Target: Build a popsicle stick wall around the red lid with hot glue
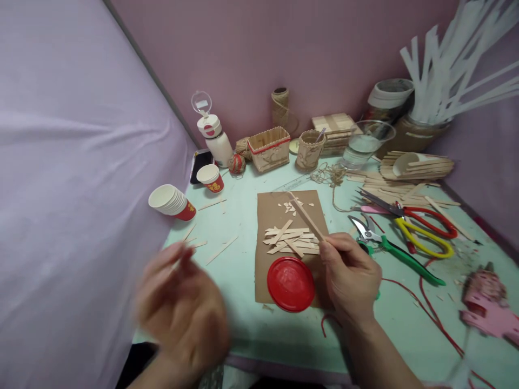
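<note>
Pinched by one end in the right hand [352, 270], reaching beyond the red lid [291, 284]: a thin wooden stick [308, 217], liable to scatter the wood chips [288, 206] beyond the lid if swept low. Left of the lid, a left hand [182, 310] too blurred to tell its grip. Beneath the lid, brown card [261, 270] on a pale green tabletop [241, 275]; far behind, a pink backdrop [235, 59].
</note>
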Available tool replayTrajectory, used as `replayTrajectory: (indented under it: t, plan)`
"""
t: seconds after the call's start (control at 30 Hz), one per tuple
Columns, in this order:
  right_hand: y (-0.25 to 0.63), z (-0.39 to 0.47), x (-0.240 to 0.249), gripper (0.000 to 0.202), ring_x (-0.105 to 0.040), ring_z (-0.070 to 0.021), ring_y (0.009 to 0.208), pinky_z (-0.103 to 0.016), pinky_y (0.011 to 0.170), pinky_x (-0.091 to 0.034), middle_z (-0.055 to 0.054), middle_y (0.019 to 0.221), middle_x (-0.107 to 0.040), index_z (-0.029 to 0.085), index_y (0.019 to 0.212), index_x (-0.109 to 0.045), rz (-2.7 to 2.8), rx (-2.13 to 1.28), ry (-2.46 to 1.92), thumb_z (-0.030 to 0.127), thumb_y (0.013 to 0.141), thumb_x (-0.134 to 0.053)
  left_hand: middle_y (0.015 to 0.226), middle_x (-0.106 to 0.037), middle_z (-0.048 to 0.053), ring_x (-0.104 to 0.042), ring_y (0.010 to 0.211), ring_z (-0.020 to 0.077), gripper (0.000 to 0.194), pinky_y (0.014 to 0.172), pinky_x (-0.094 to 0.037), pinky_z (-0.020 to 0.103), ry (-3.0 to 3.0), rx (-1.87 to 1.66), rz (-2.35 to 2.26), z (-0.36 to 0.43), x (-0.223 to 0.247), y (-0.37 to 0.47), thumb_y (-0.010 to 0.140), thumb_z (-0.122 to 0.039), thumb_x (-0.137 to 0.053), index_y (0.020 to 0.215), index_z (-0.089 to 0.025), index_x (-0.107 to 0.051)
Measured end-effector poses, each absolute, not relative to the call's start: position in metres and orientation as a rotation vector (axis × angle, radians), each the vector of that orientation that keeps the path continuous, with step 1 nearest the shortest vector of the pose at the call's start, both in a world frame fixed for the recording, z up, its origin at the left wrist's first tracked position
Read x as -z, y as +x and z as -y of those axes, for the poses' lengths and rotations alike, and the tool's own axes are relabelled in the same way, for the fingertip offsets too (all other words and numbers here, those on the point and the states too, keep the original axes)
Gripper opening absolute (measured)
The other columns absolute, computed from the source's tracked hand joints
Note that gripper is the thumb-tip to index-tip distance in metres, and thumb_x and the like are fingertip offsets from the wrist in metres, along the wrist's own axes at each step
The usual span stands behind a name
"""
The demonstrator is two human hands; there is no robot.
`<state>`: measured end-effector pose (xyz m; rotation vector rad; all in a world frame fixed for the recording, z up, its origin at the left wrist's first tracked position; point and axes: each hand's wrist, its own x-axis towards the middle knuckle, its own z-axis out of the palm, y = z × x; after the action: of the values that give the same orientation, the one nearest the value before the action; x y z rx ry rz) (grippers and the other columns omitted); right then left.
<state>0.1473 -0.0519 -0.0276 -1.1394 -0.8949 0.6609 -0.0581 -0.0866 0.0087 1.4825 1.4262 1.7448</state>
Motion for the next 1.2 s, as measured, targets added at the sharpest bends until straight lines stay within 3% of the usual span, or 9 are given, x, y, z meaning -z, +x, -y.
replayTrajectory:
  t: [0.07,0.17,0.3,0.67,0.93,1.2]
  plan:
    - [0.147,0.050,0.025,0.014,-0.051,-0.0114,0.057,-0.026,0.053,-0.042,0.001,0.062,-0.058,0.019,0.069,-0.068,0.715,-0.981,-1.081,0.030,0.072,-0.075,0.132,-0.055,0.005,-0.046,0.130,0.0244,0.038,0.109,-0.038,0.042,1.464,-1.717,-1.349,0.063,-0.023,-0.033,0.083,-0.034,-0.061,0.121,-0.030,-0.056]
    - [0.144,0.050,0.020,0.022,-0.042,-0.0075,0.049,-0.022,0.047,-0.036,0.004,0.053,-0.050,0.016,0.065,-0.065,0.475,-1.382,-0.938,0.033,0.066,-0.079,0.121,-0.064,0.010,-0.058,0.117,0.0231,0.032,0.104,-0.042,0.039,1.082,-1.299,-1.044,0.036,-0.029,-0.006,0.085,-0.032,-0.063,0.114,-0.021,-0.062]
    - [0.139,0.053,0.014,0.026,-0.039,-0.0059,0.050,-0.019,0.044,-0.032,0.003,0.054,-0.049,0.014,0.059,-0.063,0.346,-1.601,-0.860,0.032,0.063,-0.082,0.112,-0.070,0.011,-0.065,0.108,0.0237,0.042,0.099,-0.047,0.038,0.746,-1.128,-0.799,0.021,-0.022,0.007,0.073,-0.031,-0.078,0.111,-0.018,-0.065]
    - [0.131,0.064,0.023,0.024,-0.041,-0.0062,0.049,-0.020,0.044,-0.035,0.003,0.055,-0.052,0.014,0.064,-0.068,0.322,-1.585,-0.917,0.032,0.061,-0.083,0.080,-0.075,0.007,-0.072,0.074,0.0179,0.028,0.078,-0.058,0.031,0.477,-1.165,-0.893,0.016,-0.007,0.015,0.064,-0.023,-0.083,0.086,-0.013,-0.069]
    - [0.129,0.070,0.025,0.028,-0.041,-0.0065,0.048,-0.020,0.046,-0.034,0.004,0.050,-0.051,0.014,0.063,-0.067,0.299,-1.506,-0.986,0.034,0.057,-0.085,0.080,-0.074,0.007,-0.072,0.078,0.0195,0.026,0.081,-0.058,0.034,0.475,-1.182,-0.892,0.023,-0.008,0.022,0.066,-0.022,-0.082,0.086,-0.012,-0.070]
    - [0.129,0.076,0.034,0.027,-0.045,-0.0073,0.053,-0.020,0.054,-0.039,0.003,0.056,-0.059,0.015,0.068,-0.071,0.372,-1.339,-1.120,0.039,0.061,-0.083,0.084,-0.073,0.007,-0.071,0.083,0.0197,0.027,0.083,-0.056,0.035,0.491,-1.257,-0.941,0.033,-0.012,0.038,0.072,-0.026,-0.077,0.093,-0.012,-0.069]
